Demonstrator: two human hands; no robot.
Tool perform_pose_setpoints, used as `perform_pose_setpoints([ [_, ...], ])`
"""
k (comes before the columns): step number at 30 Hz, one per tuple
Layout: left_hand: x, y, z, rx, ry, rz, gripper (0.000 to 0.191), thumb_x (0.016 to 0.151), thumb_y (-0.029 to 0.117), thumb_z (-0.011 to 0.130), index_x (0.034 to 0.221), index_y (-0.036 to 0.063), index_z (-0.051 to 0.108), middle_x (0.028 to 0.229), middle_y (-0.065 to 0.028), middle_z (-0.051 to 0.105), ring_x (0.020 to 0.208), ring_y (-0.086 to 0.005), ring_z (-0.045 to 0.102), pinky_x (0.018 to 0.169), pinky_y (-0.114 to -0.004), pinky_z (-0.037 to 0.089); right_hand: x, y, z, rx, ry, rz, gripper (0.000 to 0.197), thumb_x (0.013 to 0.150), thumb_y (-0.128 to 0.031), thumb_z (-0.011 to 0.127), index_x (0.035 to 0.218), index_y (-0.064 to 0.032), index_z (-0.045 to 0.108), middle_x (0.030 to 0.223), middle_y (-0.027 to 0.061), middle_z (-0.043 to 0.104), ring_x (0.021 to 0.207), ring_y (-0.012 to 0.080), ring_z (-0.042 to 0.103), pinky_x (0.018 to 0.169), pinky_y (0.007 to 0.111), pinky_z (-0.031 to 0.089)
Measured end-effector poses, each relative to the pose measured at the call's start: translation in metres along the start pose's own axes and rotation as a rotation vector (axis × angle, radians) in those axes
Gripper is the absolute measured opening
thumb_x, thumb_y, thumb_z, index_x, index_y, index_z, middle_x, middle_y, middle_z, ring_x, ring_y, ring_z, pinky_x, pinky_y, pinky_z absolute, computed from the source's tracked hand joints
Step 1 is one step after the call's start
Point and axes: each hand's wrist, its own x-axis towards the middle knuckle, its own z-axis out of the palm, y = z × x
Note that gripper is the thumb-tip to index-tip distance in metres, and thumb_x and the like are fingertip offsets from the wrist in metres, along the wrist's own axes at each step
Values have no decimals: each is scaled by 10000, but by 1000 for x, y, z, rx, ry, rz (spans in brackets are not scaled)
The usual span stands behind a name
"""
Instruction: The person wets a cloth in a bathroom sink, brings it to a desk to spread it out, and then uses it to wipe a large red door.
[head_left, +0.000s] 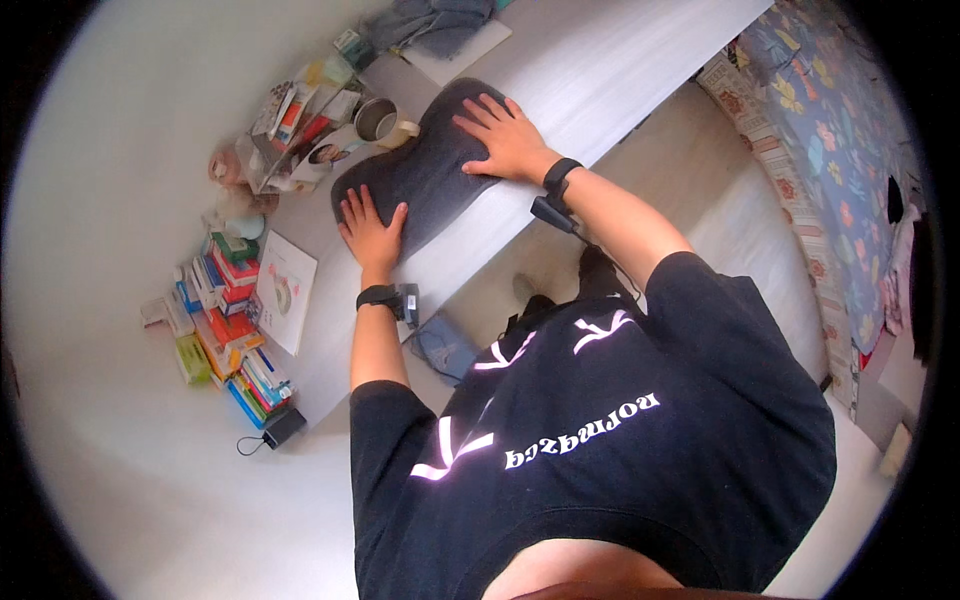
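Observation:
A dark grey contoured cushion (427, 184), shaped like a pillow, lies along a pale table (480, 232). My left hand (373, 232) rests flat on its near left end, fingers apart. On the far right end lies my right hand (506, 139), palm down with spread fingers. Both wrists wear black straps with small devices. A metal mug with a pale handle (379, 124) stands close beside the cushion's inward-curved long edge.
Bags, packets and papers (300, 135) crowd the wall side. A white booklet (285, 292) and stacked small boxes (232, 292) lie left. Grey cloth (435, 26) sits on a white board (469, 56) at the far end. A flowered bed cover (832, 142) is at right.

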Motion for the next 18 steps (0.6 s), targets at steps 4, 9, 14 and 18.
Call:
perform_pose_setpoints([
  [4,-26,6,9,-21,53,-20,817,874,605,504,1503,135,281,1582,-115,202,1459,-326,162,1146,-541,143,-25,-14,7,22,140,21,758,833,-594,550,1444,-168,411,1527,131,323,1414,346,256,1134,523,187],
  [9,-85,16,5,-38,88,-2,768,897,560,512,1500,139,292,1581,-114,208,1459,-322,166,1149,-530,137,-78,-41,-8,-5,152,63,715,848,-546,560,1437,-167,416,1513,130,339,1402,344,279,1115,541,229],
  [14,-99,14,1,-51,70,18,779,893,568,513,1505,144,286,1586,-113,192,1464,-321,146,1149,-532,123,-93,-48,-10,5,109,70,739,842,-542,575,1444,-150,402,1518,134,325,1414,347,256,1124,550,212],
  [18,-93,12,-4,-33,21,40,809,874,587,527,1507,146,282,1587,-136,171,1463,-337,136,1145,-542,122,-81,-43,-9,23,2,102,873,791,-572,606,1473,-101,332,1546,162,254,1438,356,197,1139,554,173],
])
